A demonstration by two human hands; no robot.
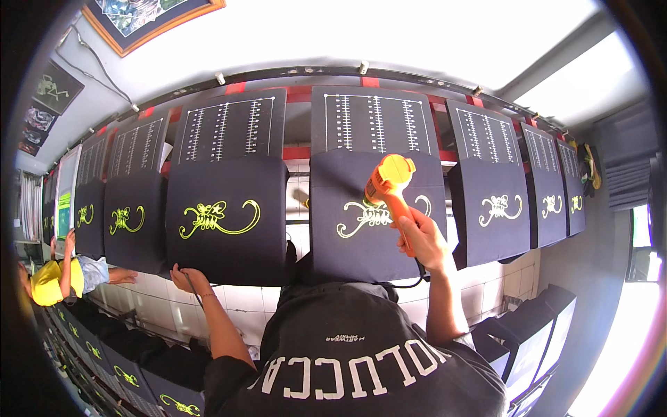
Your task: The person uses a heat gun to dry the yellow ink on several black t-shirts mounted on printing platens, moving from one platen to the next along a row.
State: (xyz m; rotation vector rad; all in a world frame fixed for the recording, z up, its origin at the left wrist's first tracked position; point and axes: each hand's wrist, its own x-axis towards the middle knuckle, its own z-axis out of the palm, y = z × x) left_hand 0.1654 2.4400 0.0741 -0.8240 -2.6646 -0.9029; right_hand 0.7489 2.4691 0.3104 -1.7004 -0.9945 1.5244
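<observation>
My right hand (427, 240) is wrapped round the handle of an orange heat gun (393, 182). The gun is held over a black fabric panel (410, 260) whose pale yellow scorpion-like print (349, 222) is partly hidden behind it. Lower left, my left hand (190, 280) is closed on a thin black cord (201, 297) beside the bottom corner of another black panel (229, 260). That panel carries a brighter yellow-green print (208, 217). A black cord (415, 278) hangs below my right hand.
Dark boards with white ruler marks (375, 118) stand in a row on a red-and-black rack (299, 92), several draped with printed black fabric. At far left another person in yellow (48, 283) handles a screen frame (66, 194). Behind me runs a second row of printed panels (125, 375).
</observation>
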